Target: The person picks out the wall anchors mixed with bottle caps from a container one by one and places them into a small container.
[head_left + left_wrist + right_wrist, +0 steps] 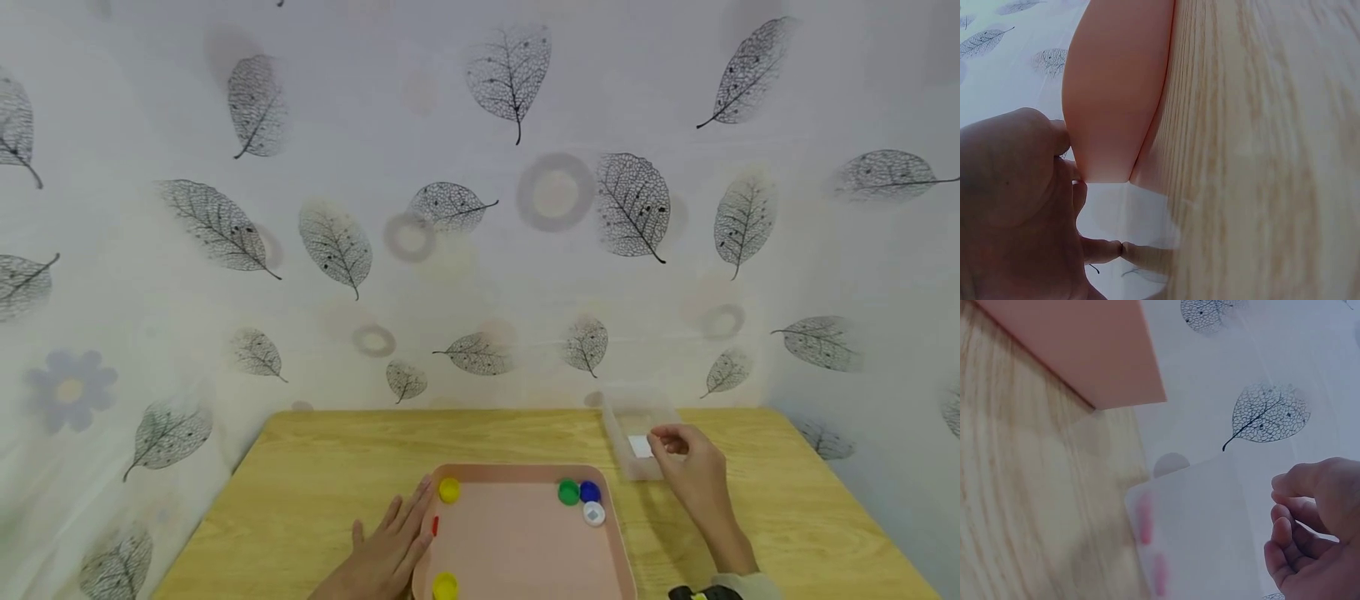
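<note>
My left hand (386, 546) lies against the left side of a pink tray (517, 533), its fingers extended along the rim; the left wrist view shows this hand (1022, 206) beside the tray's outer wall (1119, 81). Over a translucent plastic box (637, 468) is my right hand (693, 467), thumb and forefinger brought together. A white square piece (641, 447) shows in the box beside the fingertips. In the right wrist view, that hand's (1310, 531) fingers are curled near the box (1197, 537); whether something small is between the fingertips cannot be told.
Inside the tray are yellow caps (449, 490) on the left, plus green (568, 492), blue (590, 492) and white (593, 513) caps at the upper right. A red strip (435, 526) is by the left wall. The wooden table (345, 450) meets a leaf-patterned backdrop (480, 275).
</note>
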A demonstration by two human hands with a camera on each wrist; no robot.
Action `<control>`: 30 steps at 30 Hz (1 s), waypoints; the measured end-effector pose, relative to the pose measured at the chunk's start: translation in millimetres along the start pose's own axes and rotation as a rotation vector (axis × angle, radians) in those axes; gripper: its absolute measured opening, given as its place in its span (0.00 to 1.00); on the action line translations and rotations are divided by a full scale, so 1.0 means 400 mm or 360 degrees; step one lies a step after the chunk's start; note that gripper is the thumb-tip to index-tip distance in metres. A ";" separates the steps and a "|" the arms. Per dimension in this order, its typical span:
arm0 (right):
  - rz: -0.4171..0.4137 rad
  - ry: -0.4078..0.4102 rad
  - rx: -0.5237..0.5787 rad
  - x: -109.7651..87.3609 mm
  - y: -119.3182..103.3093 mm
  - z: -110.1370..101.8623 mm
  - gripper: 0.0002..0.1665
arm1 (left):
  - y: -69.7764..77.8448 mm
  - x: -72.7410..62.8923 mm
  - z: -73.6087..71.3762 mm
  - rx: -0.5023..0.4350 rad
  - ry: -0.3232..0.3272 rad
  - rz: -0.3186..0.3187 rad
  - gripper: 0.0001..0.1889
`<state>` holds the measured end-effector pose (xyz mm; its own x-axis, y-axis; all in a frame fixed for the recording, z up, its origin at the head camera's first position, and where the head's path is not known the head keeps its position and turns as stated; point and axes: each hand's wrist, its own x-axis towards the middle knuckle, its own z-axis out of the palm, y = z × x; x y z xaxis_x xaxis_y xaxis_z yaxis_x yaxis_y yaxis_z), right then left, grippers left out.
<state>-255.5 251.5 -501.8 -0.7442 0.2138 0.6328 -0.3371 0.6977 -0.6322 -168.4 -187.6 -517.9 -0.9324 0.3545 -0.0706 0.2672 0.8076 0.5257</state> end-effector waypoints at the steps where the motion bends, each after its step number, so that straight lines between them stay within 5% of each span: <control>1: -0.0010 0.0003 0.0010 0.001 -0.003 -0.003 0.04 | 0.000 0.000 0.000 0.0001 0.0000 -0.0001 0.33; 30: -0.0017 -0.0228 0.0302 -0.012 -0.134 -0.005 0.06 | 0.001 0.001 0.001 0.0019 0.0035 0.0041 0.32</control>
<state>-232.6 214.4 -470.0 -0.8098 0.0984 0.5783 -0.4376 0.5554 -0.7072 -168.7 -186.8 -518.2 -0.9303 0.3649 -0.0385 0.2939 0.8040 0.5170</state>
